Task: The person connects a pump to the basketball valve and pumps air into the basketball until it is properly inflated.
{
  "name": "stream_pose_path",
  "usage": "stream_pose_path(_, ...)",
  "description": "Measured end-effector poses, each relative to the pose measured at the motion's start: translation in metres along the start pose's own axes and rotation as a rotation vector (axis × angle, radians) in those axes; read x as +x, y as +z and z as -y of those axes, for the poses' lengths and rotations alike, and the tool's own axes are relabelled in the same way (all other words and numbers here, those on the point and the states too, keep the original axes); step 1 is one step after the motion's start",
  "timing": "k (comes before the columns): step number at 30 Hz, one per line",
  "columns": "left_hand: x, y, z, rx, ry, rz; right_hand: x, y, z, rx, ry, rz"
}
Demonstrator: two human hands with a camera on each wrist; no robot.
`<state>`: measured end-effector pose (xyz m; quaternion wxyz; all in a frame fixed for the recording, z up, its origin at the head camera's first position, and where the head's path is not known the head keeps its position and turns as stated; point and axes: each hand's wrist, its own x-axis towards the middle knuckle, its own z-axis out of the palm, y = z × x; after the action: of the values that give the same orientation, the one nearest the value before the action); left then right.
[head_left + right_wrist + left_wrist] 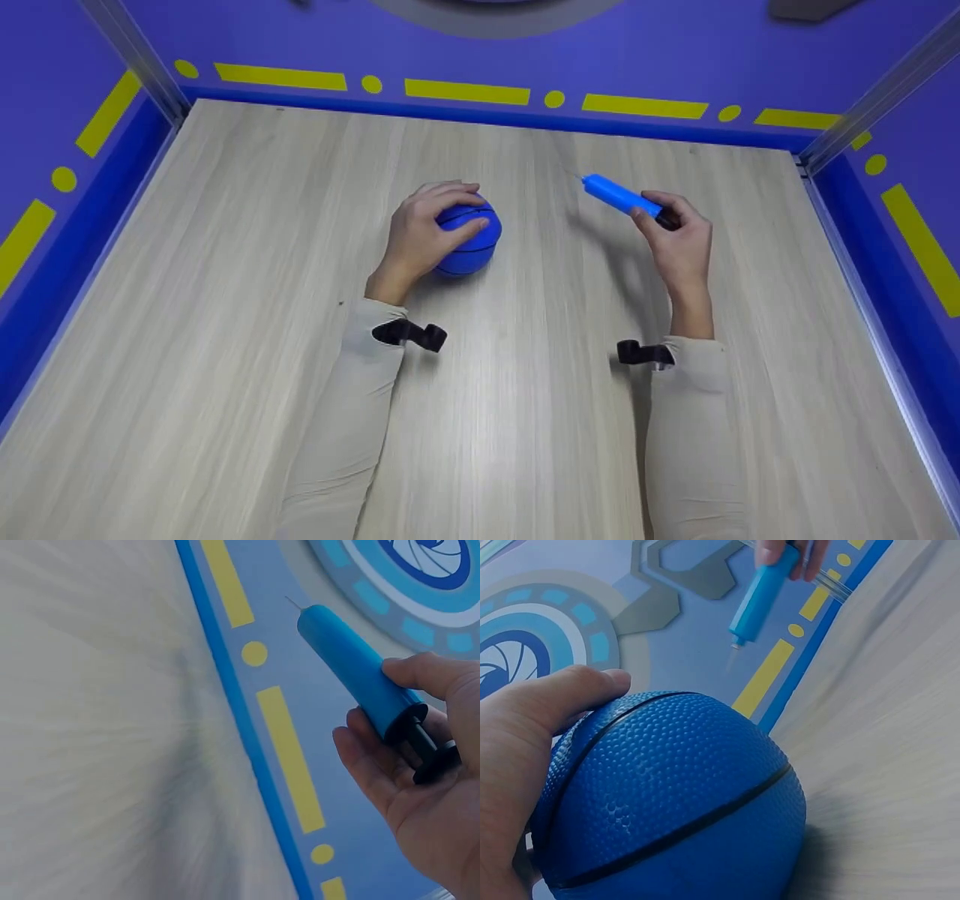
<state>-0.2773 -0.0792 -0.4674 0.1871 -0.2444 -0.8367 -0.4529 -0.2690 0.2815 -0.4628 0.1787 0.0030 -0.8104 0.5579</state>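
Observation:
A small blue basketball (472, 244) with black seams rests on the table, left of the middle. My left hand (424, 232) grips it from its left side, thumb and fingers spread over the top. In the left wrist view the ball (675, 787) shows its pebbled skin, with the thumb along its upper edge. My right hand (682, 240) holds a blue hand pump (619, 195) above the table by its black handle end. A thin needle sticks out of the pump's tip, pointing up and left. The right wrist view shows the pump's black plunger handle (435, 763) close to the palm.
The wood-grain table (510, 420) runs to a blue back wall (480, 60) with yellow dashes and dots. Similar side walls stand left and right, with metal posts (139, 60) at the corners. Black wrist mounts (409, 334) sit on both sleeves.

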Motion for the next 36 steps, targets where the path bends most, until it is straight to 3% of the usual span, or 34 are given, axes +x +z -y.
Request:
stream_pose_path(6, 0.000, 0.000, 0.000, -0.002, -0.011, 0.001, 0.001, 0.002, -0.018, -0.032, 0.096, 0.019)
stream_pose_path(16, 0.000, 0.000, 0.000, -0.006, -0.014, -0.001, 0.002, 0.006, -0.033, -0.092, 0.138, 0.040)
stream_pose_path(36, -0.001, -0.001, -0.002, -0.016, -0.016, -0.007, 0.000, 0.005, -0.035, -0.212, 0.223, 0.193)
